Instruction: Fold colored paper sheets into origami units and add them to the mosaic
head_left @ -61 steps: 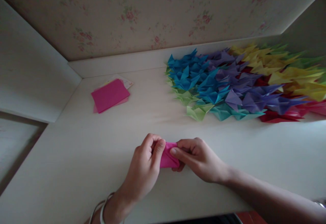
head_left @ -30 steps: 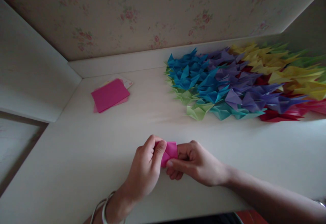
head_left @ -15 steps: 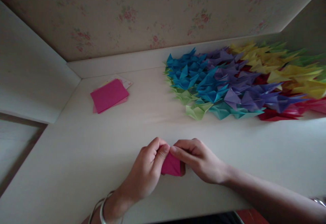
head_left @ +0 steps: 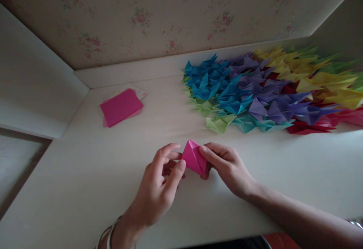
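A folded pink origami paper (head_left: 193, 158), with slanting crease lines on its front, is held up a little above the white tabletop. My right hand (head_left: 227, 166) pinches its right edge, thumb in front and fingers behind. At the paper's left corner, my left hand (head_left: 160, 183) grips lightly between thumb and fingertips, its other fingers loosely curled. Part of the left fingertips is hidden behind the paper.
Folded paper cranes (head_left: 235, 86) in blue, purple, yellow, green and red crowd the back right. A stack of pink paper sheets (head_left: 121, 107) lies back left on the tabletop (head_left: 85, 177). A white panel (head_left: 34, 71) borders the left; a flowered wall (head_left: 159, 18) stands behind.
The paper has been turned and raised slightly away from me, showing more of its front. My left fingers have loosened and spread from their tight pinch; my right hand has shifted along its edge.
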`<act>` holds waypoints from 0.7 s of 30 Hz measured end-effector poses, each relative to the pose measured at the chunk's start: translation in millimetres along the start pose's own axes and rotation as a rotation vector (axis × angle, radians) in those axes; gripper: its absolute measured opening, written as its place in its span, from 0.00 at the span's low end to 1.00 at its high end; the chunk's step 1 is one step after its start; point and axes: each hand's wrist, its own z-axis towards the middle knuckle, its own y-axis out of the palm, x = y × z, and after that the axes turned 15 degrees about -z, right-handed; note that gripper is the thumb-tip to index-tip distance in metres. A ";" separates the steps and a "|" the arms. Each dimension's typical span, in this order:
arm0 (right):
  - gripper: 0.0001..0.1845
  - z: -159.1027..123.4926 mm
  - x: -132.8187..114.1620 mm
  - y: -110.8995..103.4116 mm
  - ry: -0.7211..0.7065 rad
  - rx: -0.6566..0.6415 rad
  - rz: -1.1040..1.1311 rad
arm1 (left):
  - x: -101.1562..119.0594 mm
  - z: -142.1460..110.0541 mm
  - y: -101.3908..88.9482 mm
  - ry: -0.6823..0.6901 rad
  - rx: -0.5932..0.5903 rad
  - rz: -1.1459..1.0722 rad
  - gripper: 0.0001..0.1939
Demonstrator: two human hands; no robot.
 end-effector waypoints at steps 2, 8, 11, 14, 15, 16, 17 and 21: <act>0.21 0.8 0.0 0.3 -0.013 0.009 0.075 | -0.4 -1.4 -2.6 0.068 -0.051 0.072 0.11; 0.27 -4.2 3.5 2.3 -0.047 0.034 0.128 | -0.1 1.5 -5.0 0.268 -0.046 0.139 0.12; 0.22 -7.1 5.1 0.6 -0.119 0.071 0.026 | 2.7 3.8 -5.2 0.218 -0.086 0.116 0.08; 0.17 -8.2 4.7 -3.4 -0.191 0.096 -0.113 | 5.0 5.0 -6.0 0.170 -0.103 0.077 0.10; 0.16 -8.3 4.2 -5.0 -0.211 0.097 -0.155 | 5.4 5.2 -6.5 0.178 -0.110 0.073 0.11; 0.16 -8.4 3.5 -6.7 -0.226 0.097 -0.192 | 5.6 5.6 -7.0 0.198 -0.115 0.077 0.12; 0.15 -8.6 2.7 -8.4 -0.238 0.097 -0.225 | 5.9 6.0 -7.7 0.226 -0.119 0.092 0.13; 0.15 -10.4 -0.8 -13.5 -0.302 0.069 -0.311 | 6.9 8.3 -11.6 0.383 -0.111 0.197 0.13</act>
